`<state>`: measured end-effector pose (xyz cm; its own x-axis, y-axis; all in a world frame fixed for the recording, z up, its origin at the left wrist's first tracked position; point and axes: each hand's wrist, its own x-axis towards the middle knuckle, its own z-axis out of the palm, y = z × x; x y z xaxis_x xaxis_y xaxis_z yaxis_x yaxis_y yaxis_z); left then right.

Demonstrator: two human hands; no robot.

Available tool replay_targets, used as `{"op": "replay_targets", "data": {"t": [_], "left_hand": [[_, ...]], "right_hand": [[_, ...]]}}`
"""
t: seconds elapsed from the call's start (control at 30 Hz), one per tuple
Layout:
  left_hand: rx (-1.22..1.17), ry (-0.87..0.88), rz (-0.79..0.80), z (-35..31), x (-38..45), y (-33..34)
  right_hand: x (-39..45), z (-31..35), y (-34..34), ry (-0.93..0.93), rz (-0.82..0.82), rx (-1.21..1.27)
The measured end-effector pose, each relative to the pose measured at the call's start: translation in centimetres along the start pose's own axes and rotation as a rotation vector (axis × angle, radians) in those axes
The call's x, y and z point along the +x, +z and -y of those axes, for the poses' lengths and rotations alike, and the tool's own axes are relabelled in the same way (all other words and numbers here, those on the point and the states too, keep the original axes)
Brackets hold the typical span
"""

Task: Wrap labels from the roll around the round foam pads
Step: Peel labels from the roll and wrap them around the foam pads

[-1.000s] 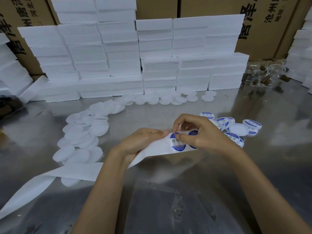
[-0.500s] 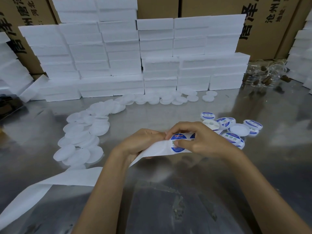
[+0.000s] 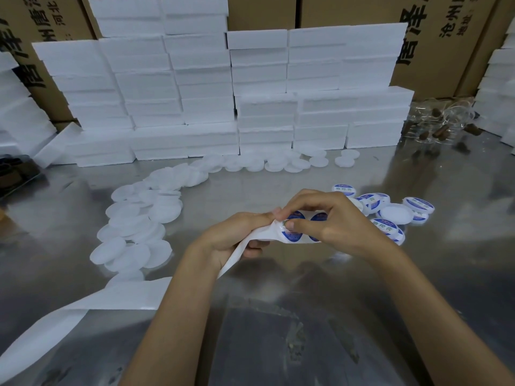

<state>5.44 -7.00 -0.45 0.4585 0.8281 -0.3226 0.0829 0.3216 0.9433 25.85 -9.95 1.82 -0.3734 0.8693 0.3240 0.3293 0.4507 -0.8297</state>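
Note:
My left hand (image 3: 237, 232) grips the white label strip (image 3: 133, 293), bending it where a round blue and white label (image 3: 291, 236) sits. My right hand (image 3: 331, 221) pinches that label's upper edge between thumb and forefinger. The empty backing trails down to the lower left across the metal table (image 3: 278, 330). Plain white round foam pads (image 3: 139, 218) lie in a loose row to the left and along the back. Several pads with labels on them (image 3: 390, 210) lie in a cluster just right of my right hand.
White foam boxes (image 3: 223, 93) are stacked in a wall across the back, with cardboard cartons (image 3: 432, 37) behind them. More foam stacks stand at the left edge (image 3: 19, 112) and right edge (image 3: 498, 90). Clear glass items (image 3: 440, 123) lie at the back right.
The strip has been drawn left and bent more sharply over my left fingers. My right thumb and forefinger have closed on the label's edge, which lifts off the backing.

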Motion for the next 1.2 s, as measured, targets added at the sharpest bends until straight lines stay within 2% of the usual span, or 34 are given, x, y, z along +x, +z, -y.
{"op": "replay_targets", "data": {"t": [0.1,0.27,0.43,0.6,0.67,0.8,1.0,1.2], "left_hand": [[0.004,-0.007,-0.022,-0.2,0.1,-0.1],[0.153,0.014,-0.169,0.0,0.1,-0.2],[0.316,0.067,-0.251,0.4,-0.1,-0.1],[0.483,0.056,-0.199,0.1,-0.4,-0.4],[0.404,0.089,-0.223,0.0,-0.4,-0.3],[0.112,0.287,-0.309,-0.5,0.0,-0.1],[-0.322,0.347,-0.092,-1.1,0.1,2.5],[-0.487,0.332,-0.060,-1.4,0.2,4.0]], "right_hand": [[0.0,0.1,-0.1,0.024,0.016,-0.019],[-0.1,0.1,-0.8,0.027,-0.010,-0.097],[-0.3,0.1,-2.5,0.023,-0.057,0.072],[0.0,-0.1,-2.9,0.032,-0.228,0.268],[0.1,0.0,-2.6,0.059,-0.278,0.296],[0.3,0.3,-1.7,0.096,-0.366,0.324],[0.5,1.0,0.8,0.053,-0.428,0.308],[0.6,0.8,2.1,0.055,-0.447,0.202]]}}
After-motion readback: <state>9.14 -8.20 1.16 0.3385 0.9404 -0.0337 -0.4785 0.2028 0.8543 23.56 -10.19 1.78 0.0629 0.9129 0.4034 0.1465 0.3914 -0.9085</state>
